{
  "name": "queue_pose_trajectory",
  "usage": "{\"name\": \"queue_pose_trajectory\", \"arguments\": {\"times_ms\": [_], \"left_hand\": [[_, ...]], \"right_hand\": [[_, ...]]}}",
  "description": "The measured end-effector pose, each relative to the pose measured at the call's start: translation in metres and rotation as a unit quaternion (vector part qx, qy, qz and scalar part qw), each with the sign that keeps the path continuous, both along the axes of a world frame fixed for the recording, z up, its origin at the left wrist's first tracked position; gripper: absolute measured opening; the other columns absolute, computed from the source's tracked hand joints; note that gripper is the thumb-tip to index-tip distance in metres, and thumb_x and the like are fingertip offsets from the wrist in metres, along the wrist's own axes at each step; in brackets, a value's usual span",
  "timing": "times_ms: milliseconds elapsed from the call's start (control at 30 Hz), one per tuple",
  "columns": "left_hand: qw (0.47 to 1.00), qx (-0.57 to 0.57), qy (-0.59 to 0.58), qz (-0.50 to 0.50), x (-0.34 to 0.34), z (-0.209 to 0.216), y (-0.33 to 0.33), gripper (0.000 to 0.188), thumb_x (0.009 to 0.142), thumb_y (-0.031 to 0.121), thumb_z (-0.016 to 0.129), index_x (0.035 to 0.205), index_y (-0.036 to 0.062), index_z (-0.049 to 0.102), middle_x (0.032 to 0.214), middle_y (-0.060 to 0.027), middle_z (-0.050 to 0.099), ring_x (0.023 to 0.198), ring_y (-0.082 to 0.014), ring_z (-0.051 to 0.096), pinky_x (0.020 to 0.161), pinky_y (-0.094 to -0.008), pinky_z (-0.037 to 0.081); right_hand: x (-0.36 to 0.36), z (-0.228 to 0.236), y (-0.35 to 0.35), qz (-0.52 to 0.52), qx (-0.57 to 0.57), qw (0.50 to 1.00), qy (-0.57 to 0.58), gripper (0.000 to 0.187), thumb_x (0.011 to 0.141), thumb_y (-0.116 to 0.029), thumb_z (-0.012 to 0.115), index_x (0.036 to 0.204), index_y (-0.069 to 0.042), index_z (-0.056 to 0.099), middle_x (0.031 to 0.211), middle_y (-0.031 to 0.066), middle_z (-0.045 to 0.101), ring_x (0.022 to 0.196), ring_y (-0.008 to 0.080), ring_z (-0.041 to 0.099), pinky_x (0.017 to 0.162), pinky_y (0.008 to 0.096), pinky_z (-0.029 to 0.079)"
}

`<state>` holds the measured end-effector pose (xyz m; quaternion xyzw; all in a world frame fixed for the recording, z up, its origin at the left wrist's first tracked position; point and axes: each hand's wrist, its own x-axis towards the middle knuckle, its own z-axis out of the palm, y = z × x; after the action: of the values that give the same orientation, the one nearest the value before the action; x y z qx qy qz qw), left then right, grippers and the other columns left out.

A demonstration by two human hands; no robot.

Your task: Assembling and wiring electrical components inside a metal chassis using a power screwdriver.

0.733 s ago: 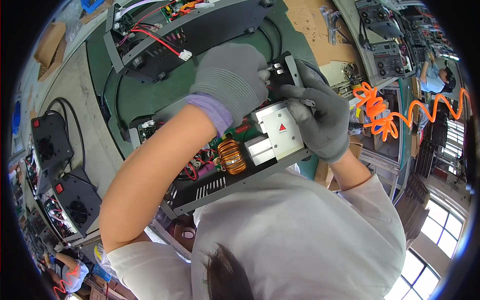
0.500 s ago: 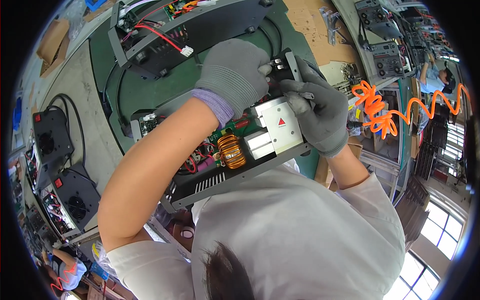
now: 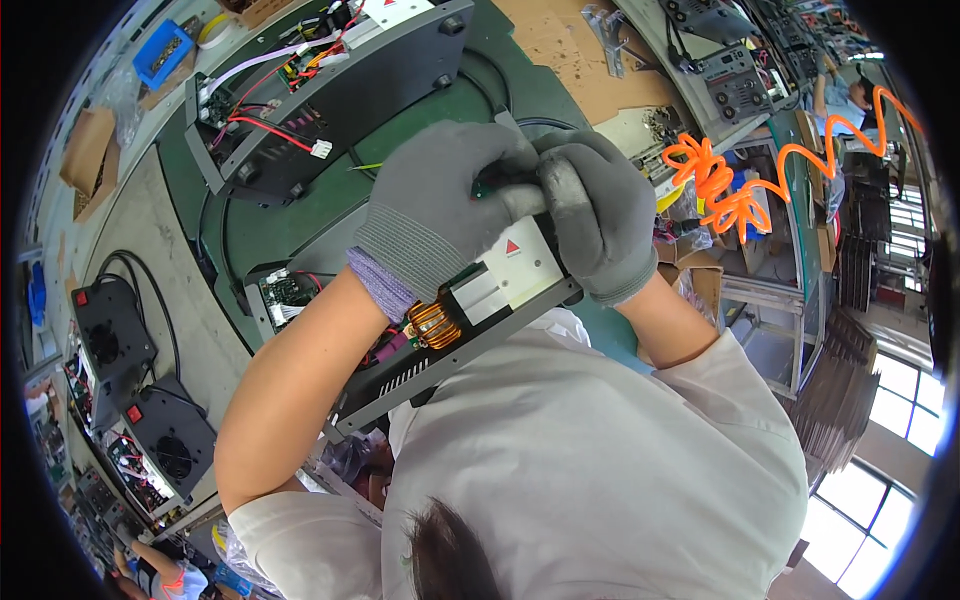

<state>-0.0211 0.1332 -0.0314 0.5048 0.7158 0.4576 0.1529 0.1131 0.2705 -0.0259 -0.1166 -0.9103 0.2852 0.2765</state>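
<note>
An opened black metal equipment case (image 3: 465, 352) lies in front of me, with a copper-wound coil (image 3: 434, 326) and a silver metal plate (image 3: 518, 268) with a red triangle inside. My left hand (image 3: 440, 195), in a grey glove with a purple cuff, reaches over the case with fingers curled at its far right end. Beside it, my right hand (image 3: 598, 215), gloved in grey too, has its fingers bent in against the left one. Both hands are closed together over the case's end, and what they grip is hidden between the fingers.
Beyond stands a second opened case (image 3: 350, 100) with red wires and a white connector (image 3: 321, 149) hanging out. Black units with fans (image 3: 170, 430) sit at the left. A coiled orange air hose (image 3: 735, 205) hangs at the right. Other people work farther off.
Both hands have come together at the case's end, the right fingers closing in against the left. The metal part seen at my right fingers before is now hidden. The whole view has shifted slightly.
</note>
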Motion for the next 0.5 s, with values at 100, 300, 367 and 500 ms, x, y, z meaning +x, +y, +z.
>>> {"name": "queue_pose_trajectory", "arguments": {"times_ms": [100, 300, 367, 500], "left_hand": [[1.0, 0.011, 0.02, 0.011, -0.002, -0.007, 0.002, 0.033, 0.075, 0.024, 0.084, 0.099, 0.0069, 0.071, 0.092, -0.0099, 0.07, 0.084, -0.03, 0.066, 0.077, -0.0378, 0.053], [0.979, 0.096, 0.154, 0.094, 0.01, -0.007, 0.01, 0.022, 0.075, 0.025, 0.08, 0.091, 0.0145, 0.067, 0.08, -0.0014, 0.068, 0.084, -0.0259, 0.063, 0.077, -0.0403, 0.045], [0.988, 0.075, 0.107, 0.085, 0.009, -0.009, 0.012, 0.02, 0.076, 0.023, 0.078, 0.09, 0.0143, 0.067, 0.079, -0.0019, 0.068, 0.083, -0.0263, 0.063, 0.076, -0.0403, 0.045], [0.994, 0.072, -0.015, 0.075, 0.003, -0.007, 0.006, 0.012, 0.077, 0.02, 0.075, 0.083, 0.0132, 0.067, 0.077, -0.0035, 0.067, 0.079, -0.0273, 0.063, 0.071, -0.0407, 0.047]], "right_hand": [[0.001, -0.001, 0.0, 0.022, -0.049, 0.999, 0.004, 0.019, 0.09, -0.016, 0.059, 0.09, 0.0, 0.069, 0.093, 0.0208, 0.067, 0.08, 0.0387, 0.066, 0.072, 0.0419, 0.054], [0.0, -0.002, 0.0, 0.008, -0.058, 0.998, -0.004, 0.021, 0.09, -0.017, 0.06, 0.092, 0.001, 0.07, 0.096, 0.0212, 0.067, 0.084, 0.0386, 0.066, 0.076, 0.0412, 0.054], [0.0, -0.001, 0.0, 0.012, -0.068, 0.998, -0.009, 0.02, 0.091, -0.017, 0.06, 0.093, 0.0, 0.07, 0.097, 0.0212, 0.067, 0.085, 0.0387, 0.066, 0.077, 0.0418, 0.054], [0.003, -0.003, 0.003, 0.029, -0.048, 0.998, -0.04, 0.026, 0.098, -0.015, 0.051, 0.105, 0.005, 0.065, 0.102, 0.0201, 0.065, 0.089, 0.0319, 0.065, 0.082, 0.0353, 0.051]]}}
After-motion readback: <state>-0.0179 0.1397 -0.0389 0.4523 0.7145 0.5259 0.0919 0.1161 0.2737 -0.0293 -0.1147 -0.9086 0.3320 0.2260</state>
